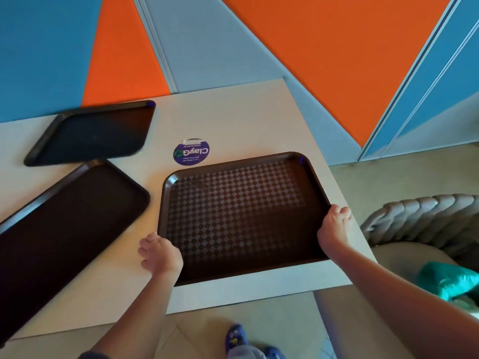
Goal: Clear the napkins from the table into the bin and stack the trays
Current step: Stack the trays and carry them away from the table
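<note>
Brown checkered tray (241,216) near worktop (241,120) right edge, gripped both sides: left hand (160,253) curled on its left rim, right hand (334,224) curled on its right rim. Second dark tray (59,229) at near-left edge; third tray (96,132) at far edge. Purple round sticker (191,151) mid-worktop.

The near tray (59,229), left of the checkered tray (241,216), is running out past the left edge. Right hand (334,226) fingertips are hiding under its rim. The sticker (191,152) small print is blurring.
</note>
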Tool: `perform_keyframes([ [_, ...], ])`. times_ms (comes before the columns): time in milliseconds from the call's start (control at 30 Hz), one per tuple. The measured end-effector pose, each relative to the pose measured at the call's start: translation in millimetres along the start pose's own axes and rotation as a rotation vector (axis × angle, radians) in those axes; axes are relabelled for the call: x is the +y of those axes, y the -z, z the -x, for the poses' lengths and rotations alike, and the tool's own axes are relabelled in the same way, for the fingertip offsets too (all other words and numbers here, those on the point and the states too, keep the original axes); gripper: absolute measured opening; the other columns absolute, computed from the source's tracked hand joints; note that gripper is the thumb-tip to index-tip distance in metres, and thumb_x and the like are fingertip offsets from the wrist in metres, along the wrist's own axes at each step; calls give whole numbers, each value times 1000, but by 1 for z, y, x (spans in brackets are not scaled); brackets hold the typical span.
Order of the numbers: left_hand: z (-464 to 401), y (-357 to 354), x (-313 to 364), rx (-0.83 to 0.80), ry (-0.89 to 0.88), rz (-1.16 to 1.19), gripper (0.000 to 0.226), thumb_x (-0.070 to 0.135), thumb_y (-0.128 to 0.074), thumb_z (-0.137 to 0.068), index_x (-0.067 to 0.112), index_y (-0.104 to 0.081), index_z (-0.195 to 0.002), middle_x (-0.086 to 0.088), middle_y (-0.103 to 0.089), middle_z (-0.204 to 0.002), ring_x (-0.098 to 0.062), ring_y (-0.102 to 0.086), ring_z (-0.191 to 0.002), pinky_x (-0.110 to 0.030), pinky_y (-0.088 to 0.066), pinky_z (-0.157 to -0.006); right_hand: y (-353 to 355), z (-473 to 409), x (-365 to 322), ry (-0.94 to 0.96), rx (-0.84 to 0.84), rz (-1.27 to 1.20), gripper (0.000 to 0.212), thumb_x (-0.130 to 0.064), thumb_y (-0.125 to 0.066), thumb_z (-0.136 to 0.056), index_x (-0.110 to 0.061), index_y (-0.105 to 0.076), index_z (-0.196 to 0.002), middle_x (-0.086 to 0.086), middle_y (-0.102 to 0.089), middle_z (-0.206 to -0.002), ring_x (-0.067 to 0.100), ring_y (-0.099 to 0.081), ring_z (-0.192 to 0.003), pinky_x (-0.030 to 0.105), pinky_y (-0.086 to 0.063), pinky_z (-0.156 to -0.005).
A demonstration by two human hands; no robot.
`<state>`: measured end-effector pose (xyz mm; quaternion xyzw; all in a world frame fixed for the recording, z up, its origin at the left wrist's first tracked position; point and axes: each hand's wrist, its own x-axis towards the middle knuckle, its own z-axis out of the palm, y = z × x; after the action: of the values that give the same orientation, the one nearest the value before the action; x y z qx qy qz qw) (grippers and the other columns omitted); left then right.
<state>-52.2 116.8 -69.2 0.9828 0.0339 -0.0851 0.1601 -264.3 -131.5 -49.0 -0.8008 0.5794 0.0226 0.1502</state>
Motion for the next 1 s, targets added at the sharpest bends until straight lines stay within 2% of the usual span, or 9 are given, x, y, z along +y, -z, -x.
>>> perform_keyframes([
  [200,5,4,-7,-35,-60,-21,45,-1,-50,-88,-3,-34,-130,-25,-37,-133,-39,-36,-121,-47,-36,-98,2,8,4,-20,-75,27,40,0,-43,-88,4,-34,-127,22,-39,-129,34,-39,-121,36,-38,-98],
  [300,2,11,-7,-52,-118,-53,49,6,-51,-89,1,-32,-134,-23,-36,-135,-37,-35,-122,-46,-34,-100,5,11,-6,-11,-79,40,49,-5,-47,-87,1,-29,-132,21,-34,-133,35,-35,-123,39,-36,-100],
  [433,1,19,-2,-30,-270,-57,49,21,-47,-94,5,-31,-138,-18,-35,-140,-34,-34,-127,-45,-35,-100,5,19,-29,216,-51,56,70,-9,-52,-87,-8,-12,-145,17,-16,-149,34,-22,-136,43,-25,-113],
  [500,1,23,-3,-26,-351,-71,49,25,-44,-95,9,-31,-140,-15,-33,-144,-31,-32,-130,-44,-34,-102,6,24,-48,359,-64,27,71,-9,-52,-88,-12,-12,-146,13,-10,-154,31,-14,-141,43,-19,-117],
  [600,-2,33,-7,-9,-411,-89,49,30,-39,-97,13,-31,-141,-11,-30,-148,-28,-28,-135,-44,-32,-106,8,34,-83,521,-117,-28,70,-7,-51,-90,-14,-12,-147,9,-6,-157,28,-9,-144,41,-17,-117],
  [800,-25,62,-28,50,-376,-47,50,33,-38,-97,13,-32,-141,-12,-29,-149,-28,-26,-137,-46,-30,-107,9,58,-163,682,-204,-65,67,-4,-44,-91,-16,-10,-148,8,-5,-157,27,-6,-145,41,-17,-117],
  [1000,-78,99,-68,91,-227,-10,51,33,-44,-95,15,-32,-141,-11,-28,-149,-28,-25,-136,-46,-30,-106,-1,78,-248,806,-211,-57,65,-10,-45,-93,-17,-11,-147,8,-9,-157,28,-10,-144,44,-13,-119],
])
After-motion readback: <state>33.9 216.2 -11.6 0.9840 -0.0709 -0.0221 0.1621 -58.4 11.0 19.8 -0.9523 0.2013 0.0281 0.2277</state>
